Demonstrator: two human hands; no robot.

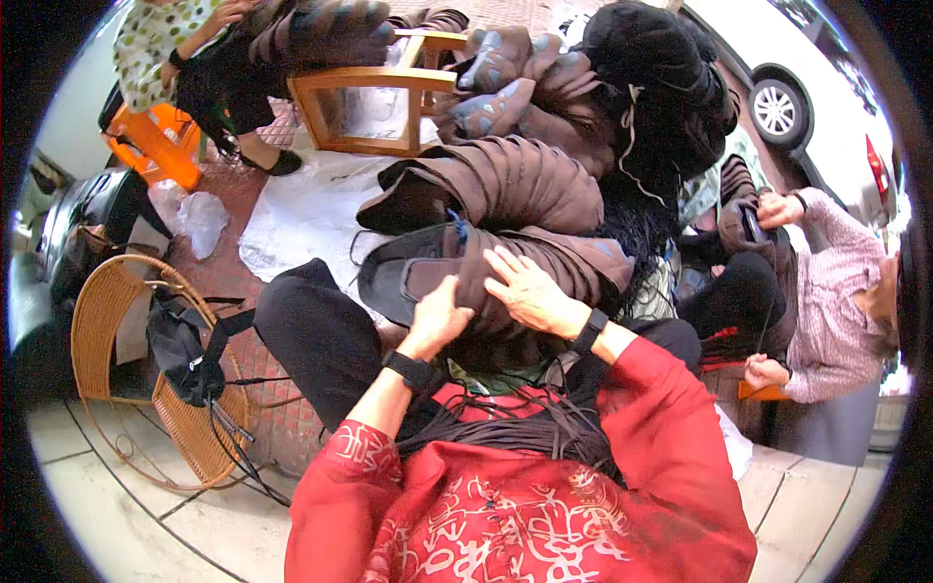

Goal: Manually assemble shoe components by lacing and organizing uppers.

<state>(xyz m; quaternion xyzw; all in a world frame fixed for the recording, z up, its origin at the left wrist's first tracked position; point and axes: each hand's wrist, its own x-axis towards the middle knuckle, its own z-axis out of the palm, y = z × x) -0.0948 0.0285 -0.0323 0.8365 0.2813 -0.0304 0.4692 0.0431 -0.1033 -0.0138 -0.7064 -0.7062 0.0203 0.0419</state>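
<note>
A nested stack of brown shoe uppers (pixel 569 255) lies across my lap, its dark opening toward the left. My left hand (pixel 439 316) is closed on the edge of the nearest shoe upper (pixel 428 275), thumb pointing up. Just right of it, my right hand (pixel 530 293) lies on the brown material with its fingers spread. A bit of blue cord (pixel 459 225) shows at the upper's top edge. Black laces (pixel 505 428) are heaped on my lap below both hands. Whatever is under my left fingers is hidden.
Another row of nested uppers (pixel 505 180) lies just beyond, with more piled behind. A wooden-framed stool (pixel 379 78) stands at the back. Co-workers sit at the far left and at right, the right one (pixel 836 282) handling uppers. A wicker chair (pixel 117 321) stands at left.
</note>
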